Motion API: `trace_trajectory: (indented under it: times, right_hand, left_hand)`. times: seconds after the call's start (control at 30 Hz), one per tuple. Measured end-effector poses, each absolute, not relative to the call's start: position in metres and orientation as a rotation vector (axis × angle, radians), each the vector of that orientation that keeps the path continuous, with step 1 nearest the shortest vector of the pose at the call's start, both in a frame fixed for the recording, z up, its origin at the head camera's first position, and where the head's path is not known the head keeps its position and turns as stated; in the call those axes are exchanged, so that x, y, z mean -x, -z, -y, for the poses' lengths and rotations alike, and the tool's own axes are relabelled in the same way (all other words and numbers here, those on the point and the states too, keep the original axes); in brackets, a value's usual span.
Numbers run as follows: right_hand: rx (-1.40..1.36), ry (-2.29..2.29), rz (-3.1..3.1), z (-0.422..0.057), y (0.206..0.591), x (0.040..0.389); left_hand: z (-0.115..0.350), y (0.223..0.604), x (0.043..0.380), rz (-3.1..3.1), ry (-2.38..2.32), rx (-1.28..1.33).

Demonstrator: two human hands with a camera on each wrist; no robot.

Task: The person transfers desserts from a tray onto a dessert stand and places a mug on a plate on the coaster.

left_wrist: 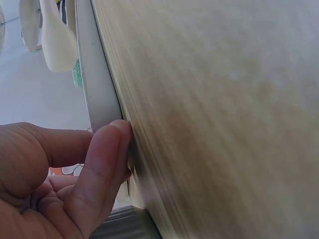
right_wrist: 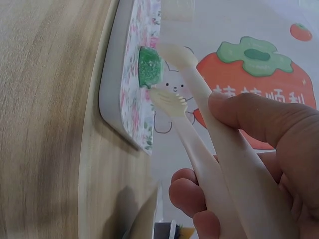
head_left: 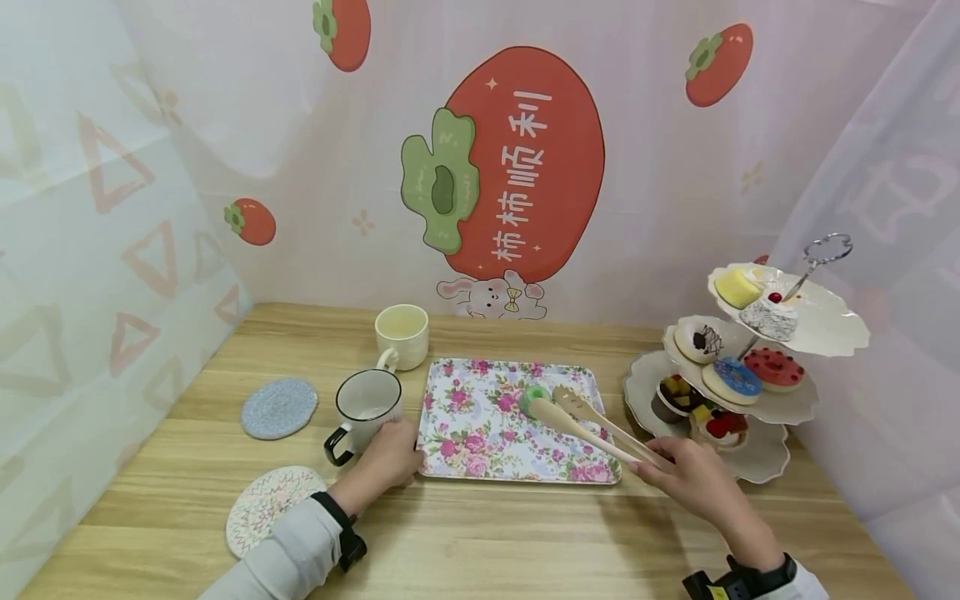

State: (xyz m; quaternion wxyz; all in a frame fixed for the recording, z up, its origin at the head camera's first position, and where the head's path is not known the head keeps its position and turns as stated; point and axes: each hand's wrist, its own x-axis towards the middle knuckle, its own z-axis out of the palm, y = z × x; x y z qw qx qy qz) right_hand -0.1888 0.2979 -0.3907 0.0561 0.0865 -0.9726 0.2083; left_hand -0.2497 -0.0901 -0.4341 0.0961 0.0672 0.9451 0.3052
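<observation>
My left hand (head_left: 392,452) pinches the near left corner of the floral tray (head_left: 480,417), thumb and finger at its rim (left_wrist: 99,94). In my right hand (head_left: 697,479) is a pair of cream tongs (right_wrist: 219,134), held between thumb and fingers, reaching over the tray from the right. Their tips stand apart. A small green, sugary-looking sweet (right_wrist: 149,67) rests on the tray right by the tips; in the head view one tip partly covers this green sweet (head_left: 537,393).
Beside my left hand stands a white mug (head_left: 367,400) with a black handle, a cream mug (head_left: 402,333) behind it. Two round coasters, one blue-grey (head_left: 280,408) and one patterned (head_left: 270,504), lie at left. A three-tier stand (head_left: 825,325) with several cakes and doughnuts rises at right.
</observation>
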Motion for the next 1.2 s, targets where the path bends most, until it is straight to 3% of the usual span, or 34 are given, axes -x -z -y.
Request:
trace_trajectory:
  times: [1.2]
  right_hand:
    - [-0.408, -0.484, 2.919, -0.287, 0.397, 0.196]
  left_hand:
    - [0.091, 0.431, 0.247, -2.827, -0.868, -0.242]
